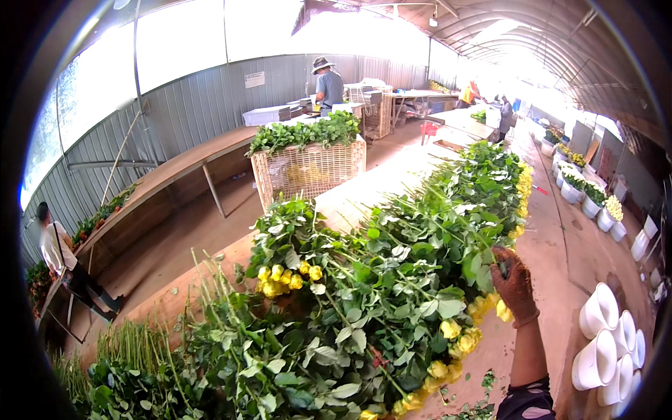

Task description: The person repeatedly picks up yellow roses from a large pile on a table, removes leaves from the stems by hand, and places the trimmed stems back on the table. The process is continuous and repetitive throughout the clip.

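Observation:
My right hand [515, 285], in a brown work glove, reaches over the right edge of a long heap of cut roses [392, 280]. Its fingers are curled closed among the leaves; what they grip is hidden. Just below the glove a yellow rose bloom [503, 311] pokes out beside the wrist. Most stems lie to the left, with yellow blooms [434, 374] lined up along the right side. A smaller bunch of yellow roses [285, 280] rests on top of the heap, left of centre. My left hand is out of view.
White buckets [598, 358] lie stacked at the right, with flower-filled buckets [593, 199] farther back. A wire crate [308, 171] of greenery stands beyond the heap. A side table [168, 171] runs along the wall. One person [329, 87] works behind the crate; another [59, 252] stands far left.

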Demonstrator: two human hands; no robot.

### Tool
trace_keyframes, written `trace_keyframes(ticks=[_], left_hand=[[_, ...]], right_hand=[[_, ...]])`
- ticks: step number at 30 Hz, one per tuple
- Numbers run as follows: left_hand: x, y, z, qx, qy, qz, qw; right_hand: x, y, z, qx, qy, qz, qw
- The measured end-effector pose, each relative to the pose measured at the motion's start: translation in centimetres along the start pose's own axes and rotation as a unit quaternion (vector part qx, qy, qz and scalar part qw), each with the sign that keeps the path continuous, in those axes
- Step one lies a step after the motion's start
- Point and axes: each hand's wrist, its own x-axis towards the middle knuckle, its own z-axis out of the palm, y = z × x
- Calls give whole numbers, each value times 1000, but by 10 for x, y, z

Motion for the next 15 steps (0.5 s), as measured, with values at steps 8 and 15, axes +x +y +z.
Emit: trace_keyframes(ticks=[8, 15], left_hand=[[73, -121, 72, 256, -153, -10, 954], [95, -159, 95, 279, -71, 64, 956]], right_hand=[[-5, 14, -18, -62, -1, 9, 998], [-22, 24, -37, -25, 12, 68, 997]])
